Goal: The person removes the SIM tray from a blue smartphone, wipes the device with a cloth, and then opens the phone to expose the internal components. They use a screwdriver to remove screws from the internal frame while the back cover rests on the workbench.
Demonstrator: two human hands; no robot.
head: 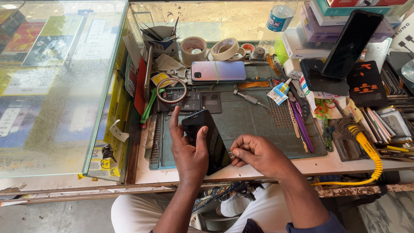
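Here: left hand (188, 149), fingers wrapped round a black phone (207, 140), thumb laid across its dark face, index finger stretched up along its left edge. The phone lies low over the front of the grey-green work mat (250, 118), near the front edge of the tabletop (302, 166); its long axis runs from upper left to lower right, the top end pointing away from the person and a little left, the lower end toward the right hand. Right hand (258, 154), fingers curled and pressed together, thumb and forefinger pinching a small pale part (231, 154) just beside the phone's lower right edge; what the part is cannot be told. Further back on the mat: a second phone (218, 71), pinkish-blue back up, lying crosswise with a green band round it; a flat black battery (189, 101) with a thin ring resting partly on it; a small glue tube (279, 92); a screwdriver (248, 97). Behind these, two rolls of tape (209, 48). At right, a black phone on a stand (351, 43), tilted, and a yellow coiled cable (368, 153) running off the tabletop's front. At left, a glass display case (60, 86).
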